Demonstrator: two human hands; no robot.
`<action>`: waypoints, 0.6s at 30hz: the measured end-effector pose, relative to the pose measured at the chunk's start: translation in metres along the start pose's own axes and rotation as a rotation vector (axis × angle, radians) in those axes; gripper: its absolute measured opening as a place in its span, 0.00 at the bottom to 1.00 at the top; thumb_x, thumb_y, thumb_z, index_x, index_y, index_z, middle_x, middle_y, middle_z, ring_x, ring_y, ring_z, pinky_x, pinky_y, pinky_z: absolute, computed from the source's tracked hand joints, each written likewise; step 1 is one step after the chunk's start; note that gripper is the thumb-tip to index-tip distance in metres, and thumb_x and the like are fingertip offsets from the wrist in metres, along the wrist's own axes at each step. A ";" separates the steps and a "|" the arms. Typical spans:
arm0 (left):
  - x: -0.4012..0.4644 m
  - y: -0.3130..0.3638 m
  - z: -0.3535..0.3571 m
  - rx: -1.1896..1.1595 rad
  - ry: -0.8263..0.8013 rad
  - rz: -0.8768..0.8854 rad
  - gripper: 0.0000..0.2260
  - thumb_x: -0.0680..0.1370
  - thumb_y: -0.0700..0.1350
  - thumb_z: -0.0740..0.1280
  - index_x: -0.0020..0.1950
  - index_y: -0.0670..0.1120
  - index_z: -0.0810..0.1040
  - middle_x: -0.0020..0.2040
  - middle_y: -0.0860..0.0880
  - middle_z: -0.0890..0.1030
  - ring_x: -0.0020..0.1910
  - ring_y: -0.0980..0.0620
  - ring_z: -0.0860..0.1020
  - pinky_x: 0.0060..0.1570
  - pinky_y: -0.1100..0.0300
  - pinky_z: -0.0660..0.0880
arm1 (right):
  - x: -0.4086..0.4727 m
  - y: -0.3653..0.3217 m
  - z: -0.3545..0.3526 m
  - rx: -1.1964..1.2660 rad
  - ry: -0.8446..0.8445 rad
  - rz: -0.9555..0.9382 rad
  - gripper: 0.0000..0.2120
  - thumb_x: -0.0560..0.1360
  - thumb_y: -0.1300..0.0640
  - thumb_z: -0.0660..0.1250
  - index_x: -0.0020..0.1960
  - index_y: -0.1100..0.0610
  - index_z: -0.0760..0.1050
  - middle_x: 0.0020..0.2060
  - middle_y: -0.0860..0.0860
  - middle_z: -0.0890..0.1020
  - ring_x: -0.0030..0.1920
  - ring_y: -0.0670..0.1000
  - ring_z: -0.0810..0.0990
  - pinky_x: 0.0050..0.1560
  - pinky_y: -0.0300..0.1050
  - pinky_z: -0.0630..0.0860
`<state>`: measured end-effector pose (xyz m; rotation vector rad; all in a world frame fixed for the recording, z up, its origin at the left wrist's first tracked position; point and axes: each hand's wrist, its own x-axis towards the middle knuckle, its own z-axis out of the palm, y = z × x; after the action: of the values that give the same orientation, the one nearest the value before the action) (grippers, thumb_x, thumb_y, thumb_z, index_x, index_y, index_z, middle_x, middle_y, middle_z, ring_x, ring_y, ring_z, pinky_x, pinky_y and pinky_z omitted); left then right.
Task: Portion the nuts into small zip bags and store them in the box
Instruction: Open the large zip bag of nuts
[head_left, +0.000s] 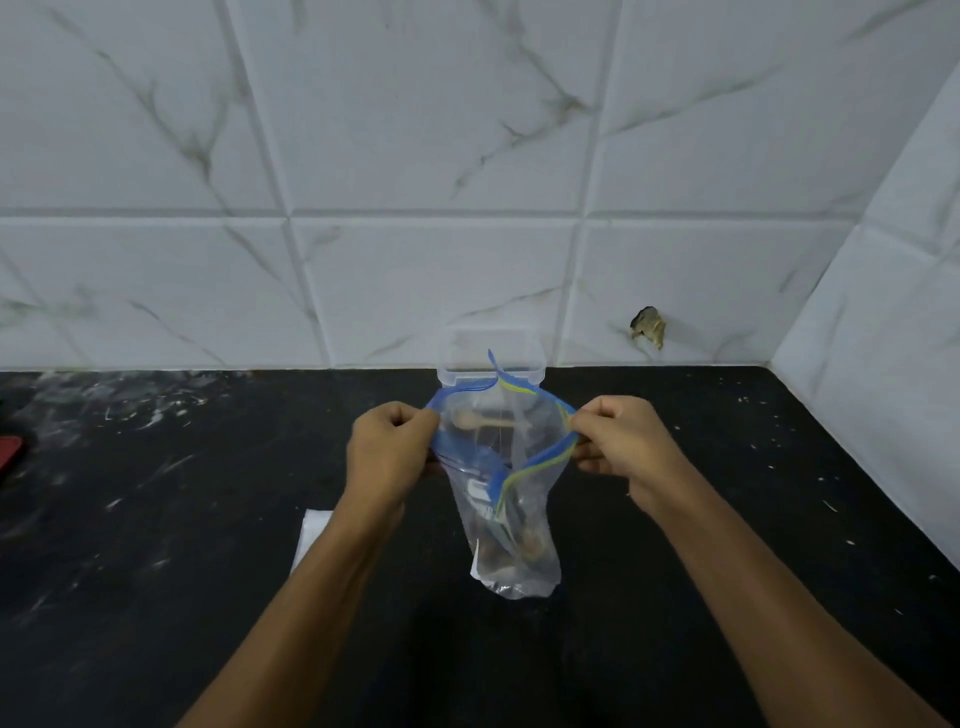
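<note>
A clear zip bag (511, 530) with a blue and yellow zip strip hangs above the black counter, its mouth pulled open. A few brown nuts (527, 548) lie near its bottom. My left hand (389, 452) pinches the left side of the bag's rim. My right hand (621, 441) pinches the right side. Behind the bag, a clear plastic box (491, 358) stands against the wall. A wooden spoon (483, 422) shows through the bag's mouth.
The black counter (156, 545) runs to a white marble-tiled wall with a corner on the right. A white sheet (311, 535) lies under my left forearm. A red object (10, 452) sits at the far left edge. A chipped hole (649, 326) marks the wall.
</note>
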<state>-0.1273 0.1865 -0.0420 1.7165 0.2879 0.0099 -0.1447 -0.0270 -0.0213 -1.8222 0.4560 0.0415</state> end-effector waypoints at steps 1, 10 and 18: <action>0.001 -0.001 -0.007 0.026 0.042 0.018 0.07 0.76 0.40 0.67 0.38 0.41 0.77 0.40 0.40 0.83 0.39 0.43 0.84 0.37 0.50 0.82 | 0.001 0.000 -0.007 0.002 0.039 -0.003 0.05 0.76 0.62 0.66 0.42 0.60 0.78 0.32 0.55 0.81 0.33 0.49 0.80 0.32 0.41 0.76; -0.005 0.006 -0.023 0.240 0.126 0.125 0.04 0.75 0.45 0.68 0.42 0.46 0.78 0.39 0.46 0.82 0.42 0.45 0.82 0.46 0.42 0.82 | 0.002 0.002 -0.029 -0.099 0.113 -0.020 0.03 0.77 0.60 0.65 0.45 0.58 0.78 0.39 0.56 0.83 0.37 0.51 0.82 0.37 0.44 0.78; 0.004 0.015 -0.011 0.373 -0.060 0.132 0.13 0.74 0.57 0.70 0.54 0.52 0.75 0.47 0.51 0.80 0.45 0.50 0.82 0.47 0.47 0.82 | 0.000 -0.007 -0.014 -0.287 0.035 -0.159 0.07 0.73 0.55 0.70 0.50 0.53 0.76 0.39 0.51 0.81 0.41 0.51 0.82 0.36 0.45 0.79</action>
<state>-0.1220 0.1957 -0.0258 2.1005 0.1353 0.0012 -0.1449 -0.0389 -0.0103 -2.1395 0.3408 -0.0357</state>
